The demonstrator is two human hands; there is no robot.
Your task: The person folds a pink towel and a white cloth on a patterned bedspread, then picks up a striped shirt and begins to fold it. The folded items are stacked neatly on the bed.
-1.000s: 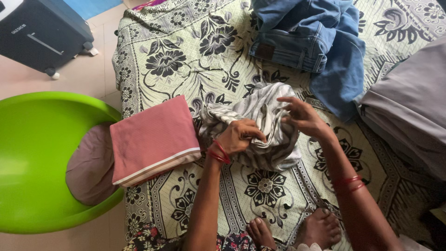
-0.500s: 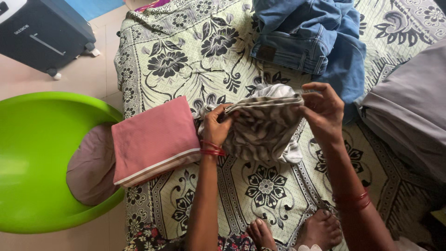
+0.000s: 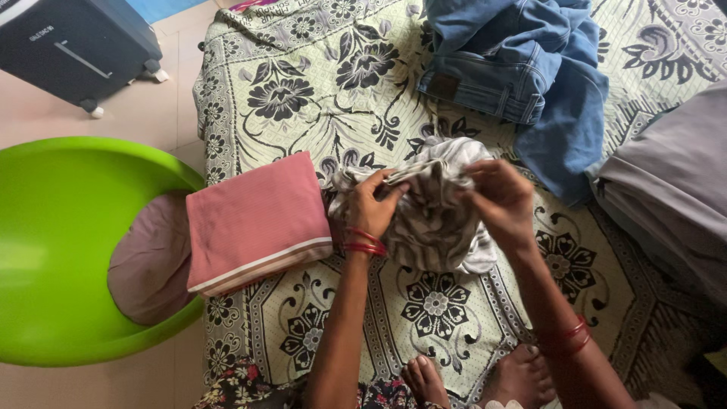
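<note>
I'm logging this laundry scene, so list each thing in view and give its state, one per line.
striped cloth: bunched, gripped at its top edge by both hands
left hand: closed on the cloth
right hand: closed on the cloth
pink cloth: folded flat, lying on the tub's rim
blue jeans: crumpled, unfolded
grey fabric: piled at the right edge
green tub: holds a brownish cloth

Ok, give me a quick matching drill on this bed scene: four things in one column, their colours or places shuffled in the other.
Things:
1. folded towel
2. jeans
3. tub
4. striped cloth

Descriptions:
A. bright green, on the floor beside the bed
B. blue, heaped at the far end
C. pink, at the bed's edge
D. grey and white, held by both hands

Pairs: 1-C, 2-B, 3-A, 4-D
</note>
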